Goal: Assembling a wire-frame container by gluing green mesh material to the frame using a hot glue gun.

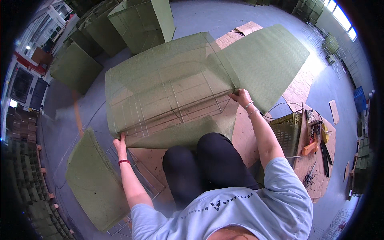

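Note:
In front of my knees lies a large box-shaped wire frame (175, 97) with sheer green mesh (156, 66) stretched over it. My left hand (119, 146) is closed at the near left corner, fingers gripping the mesh edge by the frame. At the near right corner my right hand (241, 98) pinches the mesh edge against the wire. A loose green flap (180, 134) hangs from the near side toward my knees. Another flat green mesh panel (268, 60) spreads out to the right, beyond my right hand. My fingertips are partly hidden at both corners.
Cardboard sheets (246, 140) cover the floor beneath. Right of me stand a plastic crate (286, 130) and a board bearing an orange-handled tool (310, 148), scissors (309, 177) and black strips (326, 159). Green panels (94, 180) lie at left; covered boxes (140, 26) stand behind.

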`<state>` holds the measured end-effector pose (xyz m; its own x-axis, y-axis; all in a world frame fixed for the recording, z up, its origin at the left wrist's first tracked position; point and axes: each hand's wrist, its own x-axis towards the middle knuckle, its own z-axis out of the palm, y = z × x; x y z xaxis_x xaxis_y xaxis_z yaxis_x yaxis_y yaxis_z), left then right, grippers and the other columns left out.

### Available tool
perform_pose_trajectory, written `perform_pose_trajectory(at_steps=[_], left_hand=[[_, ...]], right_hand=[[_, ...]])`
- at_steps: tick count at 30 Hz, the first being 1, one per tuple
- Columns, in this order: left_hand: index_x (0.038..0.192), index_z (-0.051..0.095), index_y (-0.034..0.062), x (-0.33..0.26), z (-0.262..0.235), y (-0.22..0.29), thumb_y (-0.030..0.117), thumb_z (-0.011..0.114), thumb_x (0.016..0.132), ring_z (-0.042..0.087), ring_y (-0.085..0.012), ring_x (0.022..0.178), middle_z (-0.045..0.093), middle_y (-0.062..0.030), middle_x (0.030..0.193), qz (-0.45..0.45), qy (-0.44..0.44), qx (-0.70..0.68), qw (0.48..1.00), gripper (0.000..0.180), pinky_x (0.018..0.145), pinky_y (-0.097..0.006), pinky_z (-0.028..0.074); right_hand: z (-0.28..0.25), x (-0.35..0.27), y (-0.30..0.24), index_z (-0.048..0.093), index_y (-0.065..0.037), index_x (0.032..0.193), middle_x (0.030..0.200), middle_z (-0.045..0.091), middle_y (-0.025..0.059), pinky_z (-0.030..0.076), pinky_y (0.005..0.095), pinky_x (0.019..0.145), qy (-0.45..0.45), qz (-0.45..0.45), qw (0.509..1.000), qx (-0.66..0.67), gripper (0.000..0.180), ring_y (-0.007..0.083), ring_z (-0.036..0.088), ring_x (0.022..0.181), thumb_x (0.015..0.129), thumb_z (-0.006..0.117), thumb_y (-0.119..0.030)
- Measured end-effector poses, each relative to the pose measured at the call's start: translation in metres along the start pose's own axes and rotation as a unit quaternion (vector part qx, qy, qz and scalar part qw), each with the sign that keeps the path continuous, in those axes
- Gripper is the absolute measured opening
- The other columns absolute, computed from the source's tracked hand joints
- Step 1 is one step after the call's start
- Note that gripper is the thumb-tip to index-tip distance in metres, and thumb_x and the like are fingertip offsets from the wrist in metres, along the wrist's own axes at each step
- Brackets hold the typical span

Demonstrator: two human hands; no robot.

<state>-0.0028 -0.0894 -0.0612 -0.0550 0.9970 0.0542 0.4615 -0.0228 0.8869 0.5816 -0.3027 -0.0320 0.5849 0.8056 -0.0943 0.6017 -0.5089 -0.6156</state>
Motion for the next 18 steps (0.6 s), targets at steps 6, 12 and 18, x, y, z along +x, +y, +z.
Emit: perform_pose_trajectory(at_steps=[6,12,18], left_hand=[[0.086,0.060,-0.0080,0.003,0.001,-0.004,0.027,0.065,0.081,0.047,-0.0114,0.072,0.061,-0.0038,0.081,0.008,-0.018,-0.020,1.000,0.036,0.066,-0.029,0.041],[0.079,0.059,-0.0094,0.004,0.000,-0.011,0.028,0.066,0.080,0.047,-0.0119,0.067,0.061,-0.0044,0.075,0.014,-0.006,-0.002,1.000,0.038,0.063,-0.031,0.041],[0.070,0.057,-0.0114,0.001,0.003,-0.002,0.028,0.069,0.076,0.046,-0.0132,0.061,0.060,-0.0076,0.066,0.038,0.022,0.041,0.998,0.042,0.058,-0.035,0.040]], right_hand=[[0.005,0.004,0.008,0.063,-0.001,0.064,0.059,0.062,0.0090,0.045,0.0318,0.056,0.023,-0.013,0.999,-0.037,0.042,0.0171,0.057,0.053,0.073,0.068,-0.041],[0.001,0.002,-0.004,0.060,0.001,0.063,0.057,0.057,0.0151,0.043,0.0353,0.053,0.022,-0.023,0.996,-0.081,0.049,0.0248,0.055,0.052,0.070,0.069,-0.046],[0.001,-0.001,-0.006,0.055,0.002,0.060,0.057,0.055,0.0169,0.042,0.0376,0.053,0.035,-0.013,0.997,-0.063,0.056,0.0297,0.054,0.053,0.066,0.069,-0.052]])
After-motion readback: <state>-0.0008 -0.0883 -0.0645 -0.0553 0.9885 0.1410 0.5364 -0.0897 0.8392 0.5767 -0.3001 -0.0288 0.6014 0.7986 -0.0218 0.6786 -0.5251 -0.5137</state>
